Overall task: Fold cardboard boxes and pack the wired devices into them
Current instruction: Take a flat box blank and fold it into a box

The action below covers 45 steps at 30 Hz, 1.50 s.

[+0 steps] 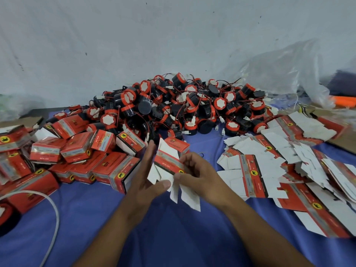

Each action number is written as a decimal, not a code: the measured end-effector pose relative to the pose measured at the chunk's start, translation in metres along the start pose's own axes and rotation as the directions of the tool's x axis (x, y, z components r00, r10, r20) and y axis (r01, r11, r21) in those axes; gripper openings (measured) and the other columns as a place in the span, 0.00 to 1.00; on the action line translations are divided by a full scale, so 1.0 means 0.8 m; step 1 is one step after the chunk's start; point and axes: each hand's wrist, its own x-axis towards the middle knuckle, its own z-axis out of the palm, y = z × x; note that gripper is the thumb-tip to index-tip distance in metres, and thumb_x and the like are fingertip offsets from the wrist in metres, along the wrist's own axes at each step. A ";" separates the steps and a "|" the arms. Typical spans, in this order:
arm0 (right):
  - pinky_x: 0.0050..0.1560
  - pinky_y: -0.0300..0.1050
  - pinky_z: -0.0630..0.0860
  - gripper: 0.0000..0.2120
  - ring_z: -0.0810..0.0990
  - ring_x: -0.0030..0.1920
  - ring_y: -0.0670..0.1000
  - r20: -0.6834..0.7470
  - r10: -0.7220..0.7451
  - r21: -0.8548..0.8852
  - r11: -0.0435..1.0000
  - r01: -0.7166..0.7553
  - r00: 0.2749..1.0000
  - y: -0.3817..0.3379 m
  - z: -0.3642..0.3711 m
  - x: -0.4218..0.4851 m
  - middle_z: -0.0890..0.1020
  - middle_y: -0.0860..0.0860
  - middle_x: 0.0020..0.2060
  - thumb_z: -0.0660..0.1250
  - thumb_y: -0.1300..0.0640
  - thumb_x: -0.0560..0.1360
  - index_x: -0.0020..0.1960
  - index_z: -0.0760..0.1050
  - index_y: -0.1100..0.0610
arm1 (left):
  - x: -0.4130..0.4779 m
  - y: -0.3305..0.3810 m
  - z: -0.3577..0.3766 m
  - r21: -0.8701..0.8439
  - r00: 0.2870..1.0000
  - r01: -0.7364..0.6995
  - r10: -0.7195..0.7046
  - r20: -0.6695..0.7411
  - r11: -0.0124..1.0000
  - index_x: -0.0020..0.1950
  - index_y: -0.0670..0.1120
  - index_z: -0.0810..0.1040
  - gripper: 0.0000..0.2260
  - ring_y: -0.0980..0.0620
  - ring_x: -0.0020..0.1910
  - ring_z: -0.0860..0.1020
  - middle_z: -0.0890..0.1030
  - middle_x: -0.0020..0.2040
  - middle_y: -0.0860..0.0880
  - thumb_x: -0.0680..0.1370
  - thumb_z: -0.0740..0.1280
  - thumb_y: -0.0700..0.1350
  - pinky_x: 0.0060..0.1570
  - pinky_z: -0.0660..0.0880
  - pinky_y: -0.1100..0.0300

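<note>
hands: box [168, 160] pinched in right hand [200, 175], fingers curled; left hand [147, 170] held flat, fingers straight, beside it.
box: half-formed, white flaps [185, 195] loose, held above blue cloth [154, 237].
step: folding; flaps judged next to be tucked shut.
closed boxes [77, 147]: piled left, contents hidden.
devices [183, 105]: heaped behind, unpacked.
flat boxes [289, 160]: spread right.

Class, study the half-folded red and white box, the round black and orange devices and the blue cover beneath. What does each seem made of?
Half-folded red and white box: thin cardboard, glossy printed outside, matt white inside; flaps crease sharply.
Round black and orange devices: probably moulded plastic, smooth, with thin red wires.
Blue cover: looks like matt cloth, with soft wrinkles.
</note>
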 end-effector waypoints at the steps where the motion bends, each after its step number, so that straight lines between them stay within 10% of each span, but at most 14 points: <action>1: 0.47 0.39 0.78 0.16 0.80 0.44 0.43 0.026 0.018 0.003 1.000 -0.019 0.999 -0.002 -0.004 0.000 0.83 0.42 0.44 0.73 0.49 0.70 0.55 0.74 0.52 | -0.001 0.001 0.000 0.035 1.000 -0.001 0.001 0.021 0.999 0.78 0.64 0.56 0.39 0.55 0.73 0.68 0.66 0.76 0.60 0.72 0.74 0.60 0.63 0.75 0.55; 9: 0.62 0.52 0.78 0.34 0.81 0.62 0.53 0.309 0.117 0.042 0.990 -0.137 0.944 -0.004 -0.019 -0.005 0.80 0.52 0.61 0.79 0.56 0.67 0.68 0.67 0.51 | -0.009 0.007 0.002 0.166 0.995 0.007 0.009 -0.095 0.986 0.67 0.51 0.66 0.34 0.62 0.62 0.76 0.77 0.62 0.60 0.71 0.63 0.73 0.56 0.74 0.69; 19: 0.40 0.41 0.77 0.29 0.76 0.40 0.53 -0.084 0.025 0.304 0.953 0.002 0.996 -0.001 0.005 0.006 0.75 0.56 0.41 0.77 0.63 0.66 0.62 0.74 0.43 | -0.011 0.012 0.016 0.283 0.998 0.048 -0.055 0.016 0.958 0.72 0.62 0.64 0.35 0.56 0.71 0.69 0.70 0.69 0.59 0.68 0.72 0.65 0.64 0.72 0.55; 23: 0.40 0.41 0.78 0.23 0.81 0.41 0.48 -0.098 -0.028 0.385 0.920 0.064 0.995 -0.002 0.008 0.006 0.83 0.51 0.42 0.72 0.68 0.74 0.57 0.80 0.41 | -0.011 0.011 0.024 0.382 1.000 -0.012 0.012 0.003 0.924 0.73 0.61 0.66 0.30 0.57 0.72 0.67 0.71 0.70 0.58 0.71 0.67 0.61 0.68 0.67 0.65; 28: 0.43 0.45 0.79 0.18 0.80 0.45 0.53 -0.067 -0.037 0.423 0.904 0.062 0.997 -0.003 0.012 0.004 0.80 0.58 0.48 0.69 0.64 0.75 0.61 0.79 0.47 | -0.011 0.019 0.039 0.215 0.997 0.049 -0.036 -0.064 0.976 0.72 0.56 0.70 0.26 0.49 0.71 0.70 0.73 0.70 0.51 0.76 0.66 0.61 0.69 0.69 0.43; 35: 0.40 0.47 0.77 0.09 0.78 0.47 0.52 -0.168 0.069 0.575 0.817 0.041 0.983 -0.009 0.008 0.009 0.81 0.52 0.48 0.68 0.59 0.80 0.54 0.81 0.46 | -0.021 0.035 0.055 0.433 0.966 -0.176 0.240 -0.097 0.884 0.80 0.48 0.54 0.45 0.51 0.79 0.57 0.56 0.80 0.53 0.72 0.65 0.71 0.73 0.62 0.56; 39: 0.49 0.50 0.80 0.03 0.79 0.51 0.54 -0.161 0.072 0.643 0.764 0.049 0.984 -0.008 0.019 0.011 0.80 0.56 0.51 0.67 0.56 0.80 0.52 0.78 0.50 | -0.020 0.027 0.067 0.504 0.924 -0.038 0.223 -0.312 0.863 0.73 0.63 0.60 0.34 0.58 0.68 0.68 0.64 0.69 0.63 0.70 0.68 0.66 0.60 0.74 0.54; 45: 0.54 0.54 0.83 0.25 0.84 0.53 0.54 -0.024 0.132 0.651 0.754 -0.085 0.991 -0.005 0.032 0.010 0.85 0.53 0.53 0.68 0.44 0.72 0.65 0.76 0.55 | -0.014 0.016 0.059 0.230 0.938 0.127 -0.041 -0.345 0.965 0.68 0.71 0.65 0.30 0.55 0.60 0.78 0.73 0.68 0.57 0.67 0.67 0.67 0.54 0.79 0.51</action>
